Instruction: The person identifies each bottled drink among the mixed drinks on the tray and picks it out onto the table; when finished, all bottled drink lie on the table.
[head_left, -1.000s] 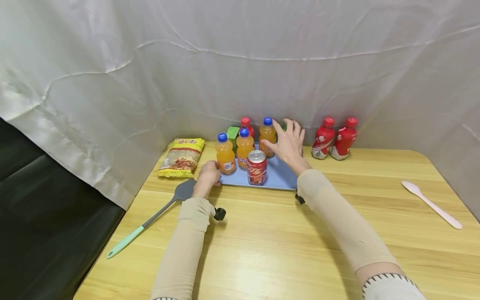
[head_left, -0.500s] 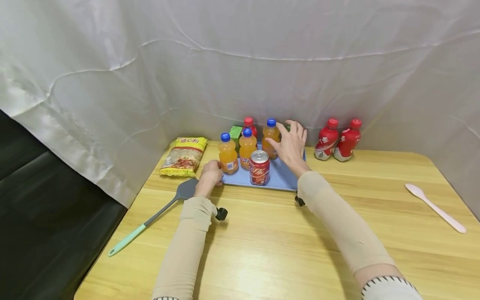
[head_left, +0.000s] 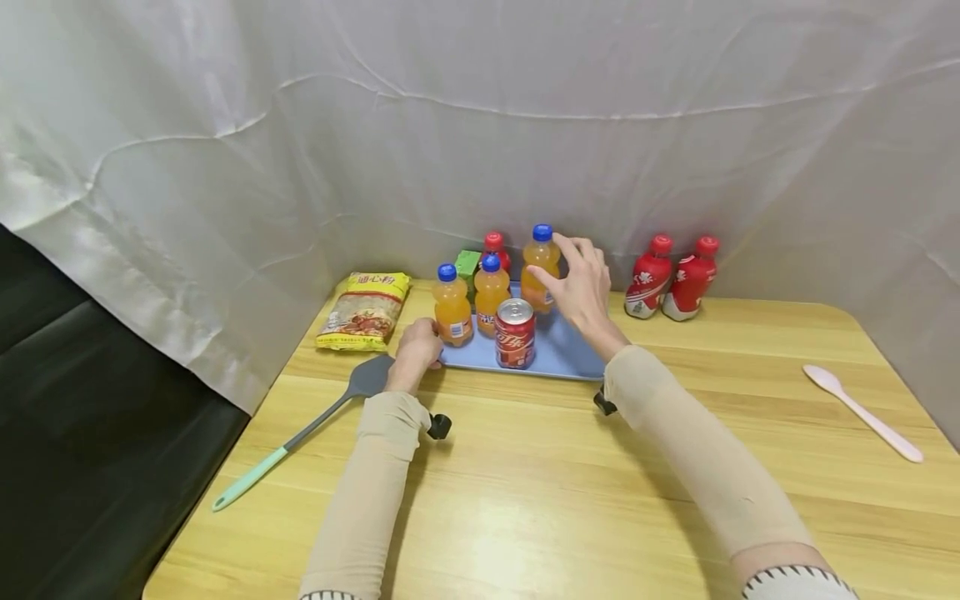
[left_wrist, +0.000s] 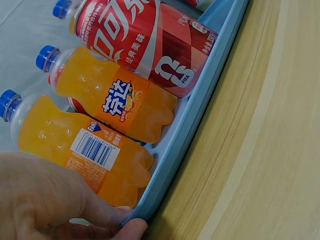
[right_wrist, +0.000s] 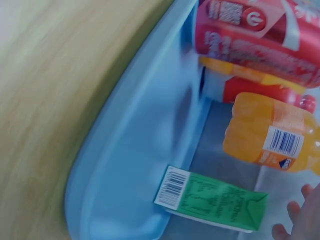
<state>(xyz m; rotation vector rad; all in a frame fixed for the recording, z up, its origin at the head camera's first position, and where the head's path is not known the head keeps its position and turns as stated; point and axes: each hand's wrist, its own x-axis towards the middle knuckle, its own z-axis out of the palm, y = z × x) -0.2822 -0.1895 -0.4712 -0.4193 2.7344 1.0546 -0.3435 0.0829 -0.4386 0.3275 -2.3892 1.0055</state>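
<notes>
Perhaps the rear orange bottle (head_left: 538,273), gripped by the right hand (head_left: 585,287) over the blue tray (head_left: 562,346), could topple the red can (head_left: 515,337) if swung forward, while the left hand (head_left: 417,346) pinches the tray's rim.

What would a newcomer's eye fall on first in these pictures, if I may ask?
Most likely the red can near the front edge of the blue tray, with two orange bottles standing to its left. Next, probably the third orange bottle, in the grip of the right hand behind the can, while the left hand pinches the tray's near left corner. Two red bottles right of the tray also stand out.
</notes>
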